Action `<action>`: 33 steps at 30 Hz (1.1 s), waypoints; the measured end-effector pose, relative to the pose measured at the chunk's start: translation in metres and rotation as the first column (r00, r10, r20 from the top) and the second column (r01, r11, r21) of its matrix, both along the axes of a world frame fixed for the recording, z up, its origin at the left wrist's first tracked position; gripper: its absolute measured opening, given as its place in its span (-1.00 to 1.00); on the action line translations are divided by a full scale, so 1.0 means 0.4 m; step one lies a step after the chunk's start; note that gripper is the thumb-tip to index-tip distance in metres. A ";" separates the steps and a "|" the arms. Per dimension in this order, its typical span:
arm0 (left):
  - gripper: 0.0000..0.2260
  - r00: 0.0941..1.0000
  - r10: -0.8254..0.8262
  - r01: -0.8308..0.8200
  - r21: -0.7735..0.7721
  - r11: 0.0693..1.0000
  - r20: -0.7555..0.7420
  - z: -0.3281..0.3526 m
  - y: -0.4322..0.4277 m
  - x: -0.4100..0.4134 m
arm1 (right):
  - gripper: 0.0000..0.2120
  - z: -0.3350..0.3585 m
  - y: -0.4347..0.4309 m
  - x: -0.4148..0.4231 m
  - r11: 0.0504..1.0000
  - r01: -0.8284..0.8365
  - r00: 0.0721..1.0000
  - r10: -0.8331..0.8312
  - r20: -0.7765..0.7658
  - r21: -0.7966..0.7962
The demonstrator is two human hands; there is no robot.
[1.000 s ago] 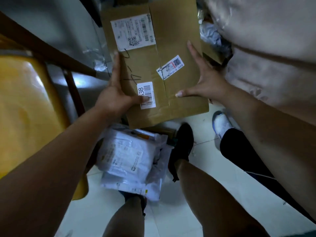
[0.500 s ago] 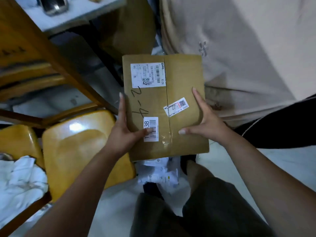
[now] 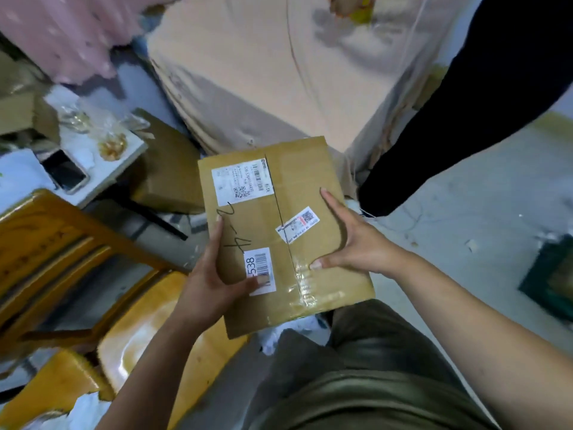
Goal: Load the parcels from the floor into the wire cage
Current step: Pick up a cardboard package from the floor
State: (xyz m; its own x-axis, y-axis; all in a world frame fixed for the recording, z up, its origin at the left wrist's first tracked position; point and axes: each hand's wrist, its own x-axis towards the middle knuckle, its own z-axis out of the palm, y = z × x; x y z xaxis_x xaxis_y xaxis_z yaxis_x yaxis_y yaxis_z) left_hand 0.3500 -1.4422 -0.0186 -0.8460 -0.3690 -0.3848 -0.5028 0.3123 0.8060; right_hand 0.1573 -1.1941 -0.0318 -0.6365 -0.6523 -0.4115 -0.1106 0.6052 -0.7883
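A flat brown cardboard parcel (image 3: pixel 305 172) with white labels, "2-4" in marker and a "538" sticker is held in the air in front of me. My left hand (image 3: pixel 214 280) grips its left edge, thumb lying across the 538 sticker. My right hand (image 3: pixel 356 246) grips the right edge, thumb on the taped seam and fingers along the side. A bit of white bagged parcel (image 3: pixel 294 332) shows under the box near my knees. No wire cage is in view.
A wooden chair with a yellow seat (image 3: pixel 145 330) stands at my left. Behind it a small white table (image 3: pixel 124 156) carries a phone (image 3: pixel 65 173). Another cardboard box (image 3: pixel 167 172) leans there. A big beige wrapped bundle (image 3: pixel 273 72) and a person's black-clad leg (image 3: pixel 465 113) stand ahead.
The parcel has come up from floor level with both hands keeping the same hold. My view has risen and swung, so the white bags on the floor are now mostly hidden.
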 end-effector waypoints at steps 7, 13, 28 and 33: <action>0.16 0.971 -0.240 0.240 0.006 0.971 0.010 0.070 0.218 -0.095 | 0.29 0.089 0.309 0.056 0.975 0.213 0.977 -0.213 0.003 0.062; 0.16 0.911 -0.413 0.413 0.001 0.911 0.016 0.095 0.416 -0.179 | 0.25 0.091 0.559 0.115 0.914 0.404 0.913 -0.405 0.040 0.028; 0.09 0.690 -0.723 0.723 0.010 0.691 0.016 0.114 1.169 -0.497 | 0.18 0.067 1.306 0.115 0.636 0.768 0.638 -0.770 -0.003 0.069; 0.06 0.603 -0.798 0.798 0.013 0.603 -0.004 0.097 1.387 -0.570 | 0.14 0.063 1.497 0.121 0.536 0.841 0.538 -0.842 -0.018 0.064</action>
State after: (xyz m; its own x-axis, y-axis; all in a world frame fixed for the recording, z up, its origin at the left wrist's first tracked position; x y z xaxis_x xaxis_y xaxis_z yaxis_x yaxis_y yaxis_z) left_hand 0.1221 -0.8875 0.0202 -0.8012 0.4569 -0.3863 -0.0605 0.5805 0.8120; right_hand 0.2057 -0.5955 -0.0065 -0.8734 0.2069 -0.4409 0.4847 0.4573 -0.7456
